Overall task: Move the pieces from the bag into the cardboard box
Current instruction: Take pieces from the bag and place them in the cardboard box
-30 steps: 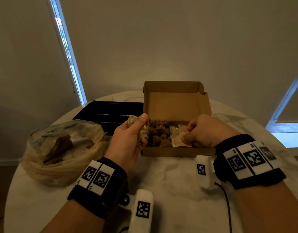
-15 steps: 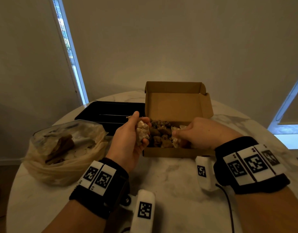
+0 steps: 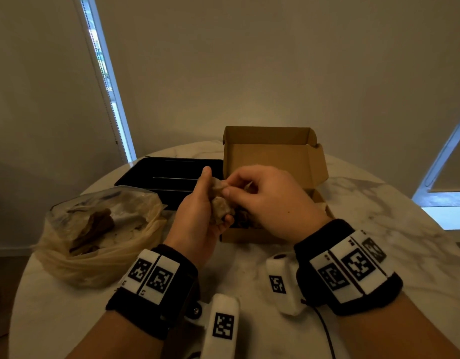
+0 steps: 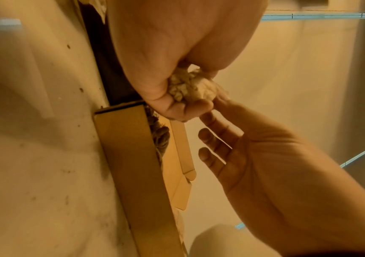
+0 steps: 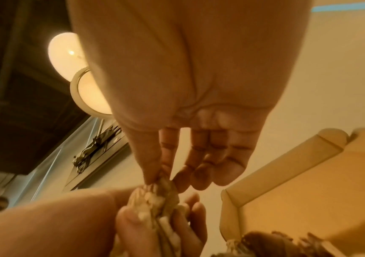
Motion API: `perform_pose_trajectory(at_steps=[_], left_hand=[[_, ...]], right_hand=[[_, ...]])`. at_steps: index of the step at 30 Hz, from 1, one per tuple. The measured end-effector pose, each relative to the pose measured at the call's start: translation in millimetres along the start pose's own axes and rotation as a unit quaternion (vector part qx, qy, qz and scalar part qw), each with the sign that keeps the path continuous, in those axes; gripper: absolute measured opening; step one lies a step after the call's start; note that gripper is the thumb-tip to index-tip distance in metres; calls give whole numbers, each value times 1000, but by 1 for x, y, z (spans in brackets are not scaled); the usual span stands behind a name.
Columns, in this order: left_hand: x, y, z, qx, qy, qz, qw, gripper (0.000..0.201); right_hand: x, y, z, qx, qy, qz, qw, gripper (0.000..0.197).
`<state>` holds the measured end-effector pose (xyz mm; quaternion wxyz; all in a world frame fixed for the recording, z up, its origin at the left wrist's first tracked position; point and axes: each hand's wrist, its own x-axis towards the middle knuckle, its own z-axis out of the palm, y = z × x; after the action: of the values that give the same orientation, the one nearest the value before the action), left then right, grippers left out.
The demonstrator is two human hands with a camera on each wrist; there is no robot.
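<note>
I am gripping a pale crumpled piece [image 3: 220,203] in my left hand [image 3: 197,218], fingers curled round it, its long axis running roughly up and down in the head view. My right hand [image 3: 265,200] is pinching its top end between thumb and forefinger, the other fingers hanging loosely. The piece is sitting over the left front corner of the one cardboard box [image 3: 273,151], whose lid is standing open and which is holding several brown pieces [image 4: 161,137]; I cannot count them. One plastic bag [image 3: 99,234] is lying well left, brown pieces inside. One black tray [image 3: 161,174] is lying behind it.
</note>
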<state>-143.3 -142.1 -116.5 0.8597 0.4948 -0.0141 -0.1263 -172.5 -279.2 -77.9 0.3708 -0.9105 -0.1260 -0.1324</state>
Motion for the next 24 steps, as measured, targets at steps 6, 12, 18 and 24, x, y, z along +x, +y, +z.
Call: perform_pose_trajectory(at_steps=[6,12,18,24], left_hand=[[1,0,2,-1,-7,1,1000,56],[-1,-1,2,0,-37,6,999,46],[2,-2,0,-14,-39,6,999,12],[1,-3,2,-7,-24,11,1000,11]], right_hand=[[3,9,-3,72,73,27,994,13],[13,23,-4,100,140,73,982,14],[11,26,-8,139,117,118,976,27],[8,23,-9,204,49,150,966,12]])
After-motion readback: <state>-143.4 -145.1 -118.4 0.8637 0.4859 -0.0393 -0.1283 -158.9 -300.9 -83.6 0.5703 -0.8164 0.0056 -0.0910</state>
